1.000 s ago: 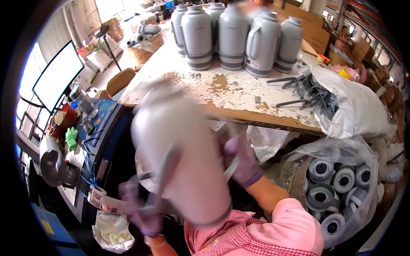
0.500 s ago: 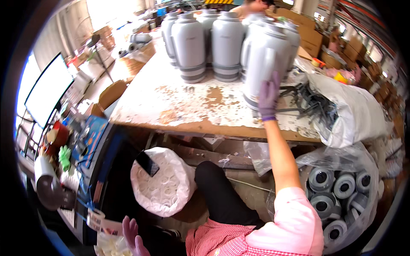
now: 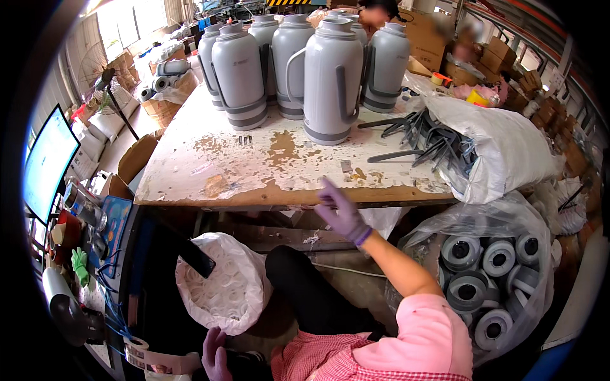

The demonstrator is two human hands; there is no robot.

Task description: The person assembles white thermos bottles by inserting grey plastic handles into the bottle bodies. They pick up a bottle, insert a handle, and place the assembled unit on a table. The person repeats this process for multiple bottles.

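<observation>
My right hand [image 3: 344,214], in a purple glove, hovers in front of the worn white table's [image 3: 241,159] near edge. Its fingers are apart and nothing is in them. Just beyond it stands the nearest grey thermos jug [image 3: 329,82], upright, with a pale loop on its left and a dark grey handle on its right. Several more grey thermos jugs [image 3: 239,76] are grouped behind and to the left. At the lower edge my left hand [image 3: 215,355], also gloved in purple, has its fingers apart, beside a roll of printed labels [image 3: 152,360].
Dark grey handle strips [image 3: 426,136] spill from a white sack [image 3: 508,146] on the table's right. Below it, a clear plastic bag [image 3: 540,254] holds round grey parts. A white-lined bin [image 3: 254,286] with clear rings stands by my leg, a phone [image 3: 198,259] at its edge. A monitor [image 3: 51,162] stands left.
My right hand has left the nearest thermos jug and drawn back toward me and leftward. That jug now stands free, turned with its dark handle showing. The whole view has shifted slightly.
</observation>
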